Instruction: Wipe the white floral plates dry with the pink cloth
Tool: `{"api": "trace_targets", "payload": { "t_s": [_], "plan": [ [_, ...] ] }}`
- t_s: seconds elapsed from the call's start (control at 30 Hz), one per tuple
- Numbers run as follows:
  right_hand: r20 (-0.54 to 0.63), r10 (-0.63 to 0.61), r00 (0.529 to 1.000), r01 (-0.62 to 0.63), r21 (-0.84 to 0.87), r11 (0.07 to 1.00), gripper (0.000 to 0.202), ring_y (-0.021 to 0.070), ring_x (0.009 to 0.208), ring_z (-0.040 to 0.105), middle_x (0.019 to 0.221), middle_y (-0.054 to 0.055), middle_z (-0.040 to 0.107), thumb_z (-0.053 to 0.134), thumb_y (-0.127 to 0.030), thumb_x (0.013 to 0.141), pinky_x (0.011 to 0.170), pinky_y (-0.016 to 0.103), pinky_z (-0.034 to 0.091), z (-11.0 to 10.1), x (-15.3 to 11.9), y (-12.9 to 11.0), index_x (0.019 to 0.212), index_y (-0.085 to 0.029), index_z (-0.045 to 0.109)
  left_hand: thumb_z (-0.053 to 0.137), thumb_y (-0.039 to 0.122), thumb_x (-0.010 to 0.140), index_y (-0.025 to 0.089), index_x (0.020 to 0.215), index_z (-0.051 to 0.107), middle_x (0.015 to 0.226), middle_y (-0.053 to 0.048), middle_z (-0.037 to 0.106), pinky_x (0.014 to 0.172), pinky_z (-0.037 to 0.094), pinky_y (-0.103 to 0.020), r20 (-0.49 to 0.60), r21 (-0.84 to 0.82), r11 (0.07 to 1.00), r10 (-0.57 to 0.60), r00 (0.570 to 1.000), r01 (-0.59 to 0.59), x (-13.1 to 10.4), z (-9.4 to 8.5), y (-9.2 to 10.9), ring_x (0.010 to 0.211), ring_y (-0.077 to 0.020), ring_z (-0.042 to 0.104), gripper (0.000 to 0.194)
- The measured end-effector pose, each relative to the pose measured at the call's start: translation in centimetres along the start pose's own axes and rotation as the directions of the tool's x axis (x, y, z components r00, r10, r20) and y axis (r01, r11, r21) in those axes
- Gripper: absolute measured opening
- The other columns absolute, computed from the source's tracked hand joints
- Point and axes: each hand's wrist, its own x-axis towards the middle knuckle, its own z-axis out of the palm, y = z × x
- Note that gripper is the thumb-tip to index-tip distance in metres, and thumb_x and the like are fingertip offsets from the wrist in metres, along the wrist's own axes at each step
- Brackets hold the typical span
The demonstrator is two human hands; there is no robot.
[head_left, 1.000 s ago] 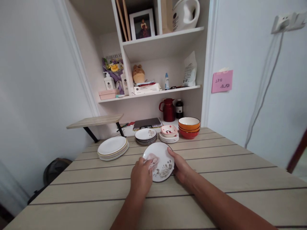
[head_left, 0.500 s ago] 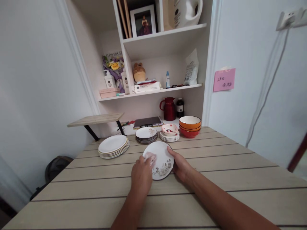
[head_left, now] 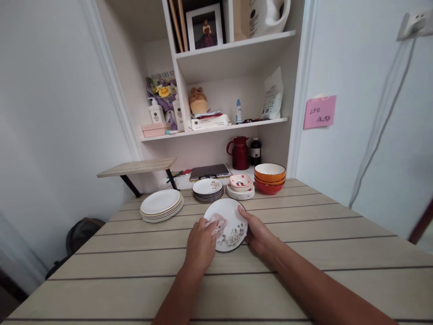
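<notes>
A white plate with a dark rim and grey-brown flowers point(head_left: 233, 216) is tilted up toward me above the table. My right hand point(head_left: 259, 232) grips its right edge, thumb on the face and fingers behind. In my left hand point(head_left: 201, 243) a pale pink cloth point(head_left: 219, 223) is bunched and pressed on the left part of the plate's face. Just beyond stands a stack of similar dark-rimmed plates point(head_left: 207, 187).
On the wooden table point(head_left: 135, 293), a stack of white plates point(head_left: 161, 203) stands left. Small plates point(head_left: 241, 194) carry a pink square bowl point(head_left: 241, 181); orange and red bowls point(head_left: 269, 176) are stacked to their right. Behind are a small raised shelf point(head_left: 135, 168) and a red jug point(head_left: 240, 153).
The cloth in my left hand has shifted slightly up the plate's face. My right hand keeps the same hold, and the whole view has moved a little.
</notes>
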Motion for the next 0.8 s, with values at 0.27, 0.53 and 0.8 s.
{"api": "trace_targets", "payload": {
  "t_s": [0.27, 0.53, 0.8],
  "plan": [
    [-0.007, -0.006, 1.000, 0.006, -0.005, 1.000, 0.038, 0.0183, 0.075, 0.068, 0.091, 0.010, 0.074, 0.060, -0.046, 0.082, 0.067, 0.028, 0.052, 0.5, -0.4, -0.1, 0.100, -0.014, 0.063, 0.047, 0.028, 0.087, 0.034, 0.125, 0.055, 0.118, -0.005, 0.054, 0.082, 0.038, -0.031, -0.006, 0.040, 0.978, -0.203, 0.979, 0.203, 0.0, -0.2, 0.6, 0.103, -0.0215, 0.051, 0.040],
    [-0.008, 0.006, 1.000, -0.006, -0.006, 1.000, 0.039, 0.0202, 0.081, 0.068, 0.098, 0.010, 0.073, 0.059, -0.048, 0.082, 0.070, 0.031, 0.053, 0.4, 0.0, 0.2, 0.102, -0.015, 0.063, 0.045, 0.029, 0.087, 0.030, 0.126, 0.055, 0.116, -0.006, 0.053, 0.085, 0.037, -0.030, 0.039, 0.081, 0.987, -0.142, 0.989, 0.139, 0.2, -0.4, 0.2, 0.100, -0.0209, 0.051, 0.040],
    [-0.037, 0.012, 0.999, -0.012, -0.007, 1.000, 0.039, 0.0197, 0.078, 0.067, 0.098, 0.010, 0.073, 0.059, -0.049, 0.081, 0.064, 0.030, 0.052, 0.2, 0.0, 0.1, 0.101, -0.016, 0.063, 0.048, 0.033, 0.086, 0.029, 0.123, 0.057, 0.117, -0.008, 0.051, 0.092, 0.036, -0.030, 0.042, 0.012, 0.999, 0.053, 0.998, -0.053, 0.1, -0.2, -0.8, 0.106, -0.0220, 0.048, 0.039]
  ]
}}
